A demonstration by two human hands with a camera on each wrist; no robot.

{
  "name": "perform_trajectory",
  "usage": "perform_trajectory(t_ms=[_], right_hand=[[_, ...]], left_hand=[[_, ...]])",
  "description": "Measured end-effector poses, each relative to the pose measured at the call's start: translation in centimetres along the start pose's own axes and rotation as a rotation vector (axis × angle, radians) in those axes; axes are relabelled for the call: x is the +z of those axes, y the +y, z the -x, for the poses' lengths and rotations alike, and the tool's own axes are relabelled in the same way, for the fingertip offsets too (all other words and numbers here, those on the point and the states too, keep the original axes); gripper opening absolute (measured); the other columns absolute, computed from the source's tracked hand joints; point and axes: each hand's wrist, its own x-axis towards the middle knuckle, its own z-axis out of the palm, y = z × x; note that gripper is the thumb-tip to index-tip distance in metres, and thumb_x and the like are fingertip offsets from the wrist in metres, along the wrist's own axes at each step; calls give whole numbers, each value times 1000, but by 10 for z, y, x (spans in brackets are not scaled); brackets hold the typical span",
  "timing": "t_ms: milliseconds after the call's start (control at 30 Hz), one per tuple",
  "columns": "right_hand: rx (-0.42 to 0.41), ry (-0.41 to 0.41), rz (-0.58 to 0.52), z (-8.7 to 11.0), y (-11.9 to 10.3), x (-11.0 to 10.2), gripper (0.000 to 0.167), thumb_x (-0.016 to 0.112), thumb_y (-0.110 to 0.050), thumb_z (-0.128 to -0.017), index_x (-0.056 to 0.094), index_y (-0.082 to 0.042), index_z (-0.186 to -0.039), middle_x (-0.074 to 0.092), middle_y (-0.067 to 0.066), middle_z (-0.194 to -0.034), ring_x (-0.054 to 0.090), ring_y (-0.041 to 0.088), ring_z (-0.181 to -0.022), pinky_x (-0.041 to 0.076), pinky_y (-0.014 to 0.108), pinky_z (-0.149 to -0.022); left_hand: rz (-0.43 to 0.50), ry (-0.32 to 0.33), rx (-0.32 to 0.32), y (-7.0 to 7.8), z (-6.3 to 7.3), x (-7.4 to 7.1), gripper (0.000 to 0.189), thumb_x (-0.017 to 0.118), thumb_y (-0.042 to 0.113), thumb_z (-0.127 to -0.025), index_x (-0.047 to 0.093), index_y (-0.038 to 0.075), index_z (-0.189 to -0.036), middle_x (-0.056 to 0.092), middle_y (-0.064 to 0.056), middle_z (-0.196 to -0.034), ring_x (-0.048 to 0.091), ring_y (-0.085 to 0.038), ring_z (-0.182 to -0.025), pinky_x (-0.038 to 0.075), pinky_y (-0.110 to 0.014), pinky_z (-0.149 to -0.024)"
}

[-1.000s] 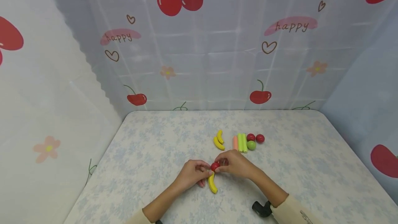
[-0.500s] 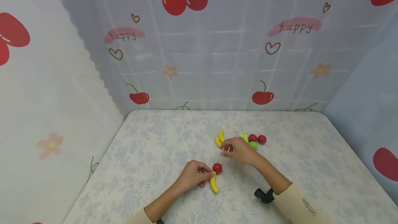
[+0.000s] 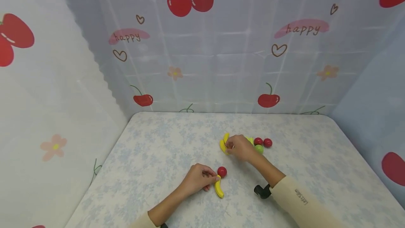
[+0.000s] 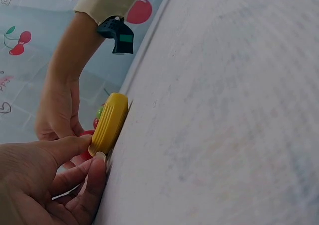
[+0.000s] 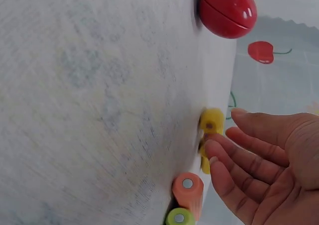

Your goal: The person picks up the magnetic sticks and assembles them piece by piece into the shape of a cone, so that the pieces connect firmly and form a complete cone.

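My left hand (image 3: 197, 178) pinches the upper end of a yellow toy banana (image 3: 219, 188) lying on the table. In the left wrist view, thumb and fingertips meet at the end of that ribbed banana (image 4: 110, 124). A shiny red ball (image 3: 222, 171) sits at the banana's upper end; the right wrist view shows a seam round this red ball (image 5: 229, 11). Farther back, my right hand (image 3: 242, 147) reaches over two more toy bananas (image 3: 223, 147). Its fingers are loosely bent and apart beside the nearer banana (image 5: 213, 120), with nothing visibly gripped.
Right of the right hand are two red balls (image 3: 267, 143), a green ball (image 3: 259, 149) and light green sticks (image 3: 250, 140), partly hidden. An orange stick (image 5: 188, 190) with a round metal disc in its end shows beside a green stick (image 5: 179, 218).
My right hand has let go of the red ball and moved back to the two bananas. The left hand stays at the end of its banana.
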Motion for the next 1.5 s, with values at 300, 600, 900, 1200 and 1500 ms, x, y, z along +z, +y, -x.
perform_trajectory(t_ms=[300, 600, 900, 1200, 1500], right_hand=[[-85, -19, 92, -6, -4, -3, 17, 78, -3, -88, 78, -9, -105, 71, 1, -89, 61, 14, -79, 55, 30, -70], [-156, -119, 244, -12, -4, 2, 31, 67, 2, -94, 79, -18, -114, 58, -3, -71, 43, 12, -60, 36, 24, -54], [-289, -120, 396, -16, -6, 7, 17, 78, -9, -89, 82, -22, -101, 73, -8, -96, 55, 9, -79, 52, 26, -71], [-366, -4, 465, -10, -8, 5, 19, 88, -17, -81, 82, -21, -99, 64, -5, -91, 54, 11, -80, 50, 23, -65], [-325, 65, 401, 11, -13, -3, 22, 88, -16, -81, 81, -17, -101, 75, -5, -97, 56, 14, -87, 54, 27, -70]], left_hand=[[7, -11, 15, 2, 0, 0, 13, 80, 24, -90, 78, 11, -86, 67, -4, -65, 60, -13, -47, 54, -27, -45], [25, -6, 1, 4, 2, 0, 15, 82, 24, -89, 78, 10, -87, 68, -7, -67, 60, -15, -48, 54, -27, -47], [7, -2, 5, 4, 2, -1, 14, 81, 24, -89, 78, 10, -86, 68, -7, -67, 59, -13, -47, 53, -25, -47], [11, -2, -2, 3, 2, -1, 14, 81, 23, -89, 78, 10, -86, 68, -8, -66, 59, -14, -47, 53, -25, -47], [10, -3, -3, 4, 2, -2, 15, 81, 25, -89, 78, 11, -86, 68, -7, -66, 60, -14, -48, 54, -26, -47]])
